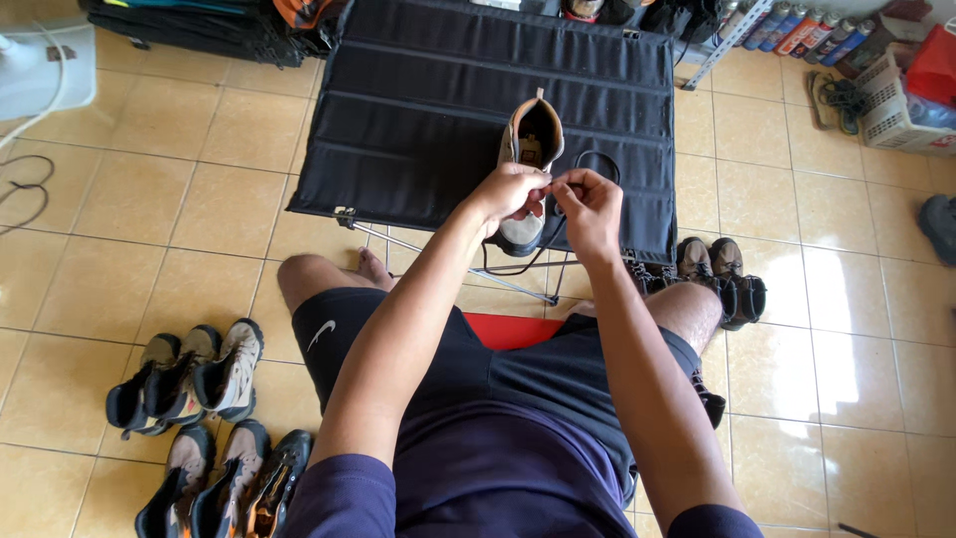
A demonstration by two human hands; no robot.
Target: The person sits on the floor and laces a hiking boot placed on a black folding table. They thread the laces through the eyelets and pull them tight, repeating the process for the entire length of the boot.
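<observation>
— Tan suede and grey rubber, that's what I have centre frame: a hiking boot (pixel 529 169) standing on the black fabric folding table (pixel 418 120), toe end toward me, its opening facing up.

— What are your hands doing?

— My left hand (pixel 511 192) and right hand (pixel 588 204) are over the near end of the boot, fingertips almost meeting. Each is pinching a black lace (pixel 596 159) between thumb and forefinger (the lace loops out to the right across the table and hangs off the near edge). The hands cover most of the boot's front, so I cannot tell how far it is laced.

— What's around you?

— Yellow floor tiles (pixel 149 219) everywhere. On my left, well apart from the table, a cluster of similar boots (pixel 199 418) lies in two rows. On my right, just beside the table's corner, another pair of boots (pixel 719 274) stands on the floor. Farther right, a white basket (pixel 886 110) and a row of spray cans (pixel 797 28) against the wall. A white cable (pixel 40 90) trails at far left.

— Anything in the way?

— My own forearms and knees block the table's near legs, and a red seat (pixel 513 329) shows between my thighs.
</observation>
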